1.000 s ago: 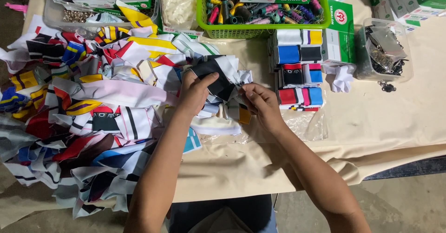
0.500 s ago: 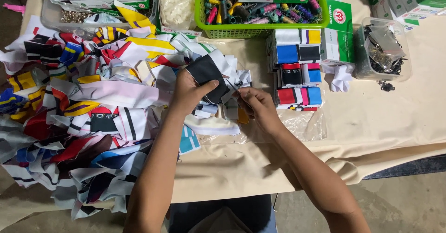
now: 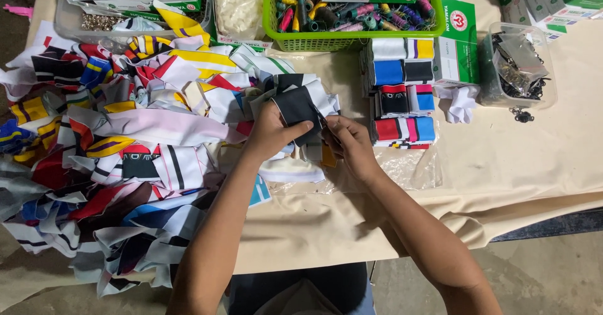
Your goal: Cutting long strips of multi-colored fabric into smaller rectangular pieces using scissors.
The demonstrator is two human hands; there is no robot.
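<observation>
Worktop point(image 3: 515, 183) draped in smooth beige cloth, crowded. Left half: a loose heap of striped fabric pieces point(image 3: 119, 158), slippery-looking, many colours. Green mesh basket point(image 3: 352, 38) of thread spools at the back; folded stacks point(image 3: 402, 95) beside it. Step in hand, I judge: working one piece. Left hand point(image 3: 270, 133) has its fingers closed on a black fabric piece point(image 3: 295, 108), held above centre; right hand point(image 3: 348, 142) pinches its lower edge. The next move calls for a steady, taut hold.

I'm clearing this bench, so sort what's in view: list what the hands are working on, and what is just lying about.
In hand:
left hand gripping the black fabric piece
right hand pinching its edge

Lying about:
loose heap of coloured fabric pieces
folded stacks
green basket of thread spools
clear tub of metal clips
green boxes
</observation>
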